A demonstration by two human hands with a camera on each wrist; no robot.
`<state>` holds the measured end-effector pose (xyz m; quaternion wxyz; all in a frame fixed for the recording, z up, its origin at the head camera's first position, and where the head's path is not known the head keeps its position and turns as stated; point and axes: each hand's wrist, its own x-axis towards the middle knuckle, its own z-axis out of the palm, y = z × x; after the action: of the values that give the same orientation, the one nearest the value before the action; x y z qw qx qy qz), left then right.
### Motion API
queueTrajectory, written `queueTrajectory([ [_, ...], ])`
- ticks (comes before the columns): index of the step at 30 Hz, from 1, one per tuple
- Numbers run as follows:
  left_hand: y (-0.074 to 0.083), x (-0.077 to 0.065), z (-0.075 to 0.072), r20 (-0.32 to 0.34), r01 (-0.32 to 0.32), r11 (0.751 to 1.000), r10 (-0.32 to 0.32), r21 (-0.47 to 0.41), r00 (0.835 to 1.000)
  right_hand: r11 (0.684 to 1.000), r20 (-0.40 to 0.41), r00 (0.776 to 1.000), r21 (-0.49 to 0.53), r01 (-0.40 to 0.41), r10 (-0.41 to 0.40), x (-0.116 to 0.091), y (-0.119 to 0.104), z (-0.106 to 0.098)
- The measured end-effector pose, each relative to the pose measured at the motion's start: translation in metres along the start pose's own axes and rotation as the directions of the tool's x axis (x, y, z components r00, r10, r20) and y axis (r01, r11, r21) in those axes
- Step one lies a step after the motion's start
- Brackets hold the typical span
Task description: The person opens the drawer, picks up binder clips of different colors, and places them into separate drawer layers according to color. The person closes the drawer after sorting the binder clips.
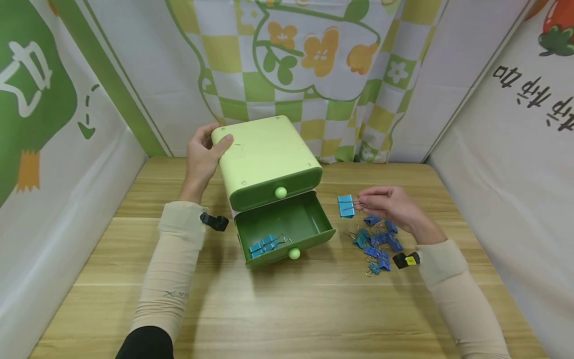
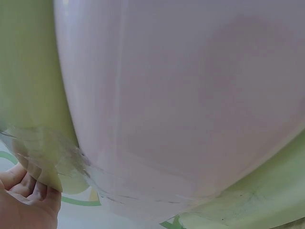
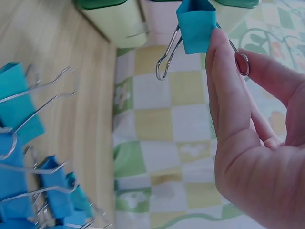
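Observation:
My left hand [image 1: 202, 157] grips the back left corner of a small light-green drawer unit [image 1: 269, 149], thumb on top. In the left wrist view its fingers [image 2: 33, 186] curl round the back edge. The lower drawer [image 1: 309, 239] is pulled out and holds light-blue binder clips [image 1: 264, 245] in its front left part; the upper one is closed. To the right of that drawer, my right hand [image 1: 390, 204] pinches a light-blue binder clip [image 1: 346, 206] by a wire handle, off the table. Below that hand lies a pile of blue and teal binder clips [image 1: 378, 239].
All this stands on a wooden table [image 1: 287, 314]. A checkered curtain [image 1: 309, 104] hangs behind the unit, and printed white cloth walls [image 1: 506, 174] border the table on both sides. Round green knobs [image 1: 294, 254] stick out from the drawer fronts.

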<state>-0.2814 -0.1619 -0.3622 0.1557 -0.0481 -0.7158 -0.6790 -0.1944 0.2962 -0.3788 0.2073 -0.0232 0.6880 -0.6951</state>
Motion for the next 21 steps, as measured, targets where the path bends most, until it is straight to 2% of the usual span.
queueTrajectory([
  [3,0.000,0.000,0.000,0.003,0.002,1.000,-0.002,0.003,1.000,1.000,0.004,1.000,0.014,0.005,-0.005,-0.002,-0.007,0.004],
  [11,0.001,-0.001,0.000,0.005,-0.001,1.000,0.001,0.003,1.000,0.998,0.061,0.997,-0.041,0.051,-0.048,-0.007,-0.023,0.024],
  [21,0.001,-0.001,0.000,0.006,-0.004,1.000,0.004,0.003,1.000,0.992,0.145,0.986,-0.086,0.092,-0.079,-0.005,-0.025,0.057],
])
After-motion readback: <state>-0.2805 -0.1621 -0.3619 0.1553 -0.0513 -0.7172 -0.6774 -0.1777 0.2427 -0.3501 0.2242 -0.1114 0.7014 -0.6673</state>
